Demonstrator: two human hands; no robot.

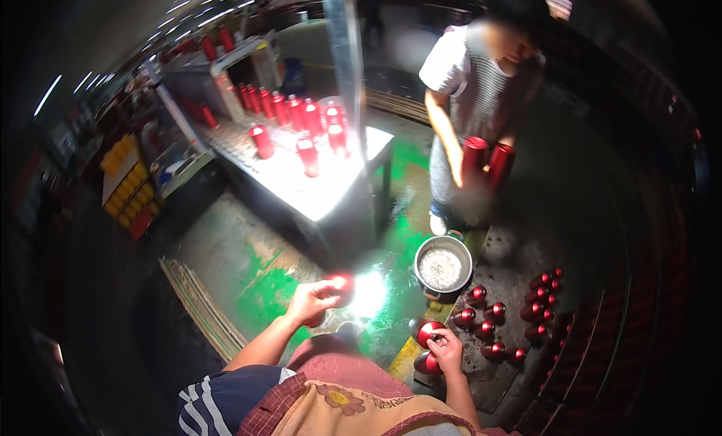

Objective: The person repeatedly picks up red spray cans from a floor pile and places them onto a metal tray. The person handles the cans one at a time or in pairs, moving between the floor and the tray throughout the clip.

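Observation:
My left hand (pixel 310 304) is closed at the front, in a strong glare. A shiny red bottle (pixel 344 281) shows at its fingertips, mostly washed out by the light. Lower right, the fingers of my right hand (pixel 447 350) are closed at the neck end of a glossy red bottle (pixel 427 330). A second red bottle (pixel 428 363) lies just below it, against the same hand; how the fingers hold it is partly hidden.
Several red bottles (pixel 259 141) stand on a brightly lit table (pixel 323 199). A metal pot (pixel 444 287) sits on the floor, with several red bottles (pixel 486 329) right of it. Beyond the pot, another person (pixel 481 83) holds two red bottles (pixel 501 166). A metal post (pixel 344 52) rises beside the table.

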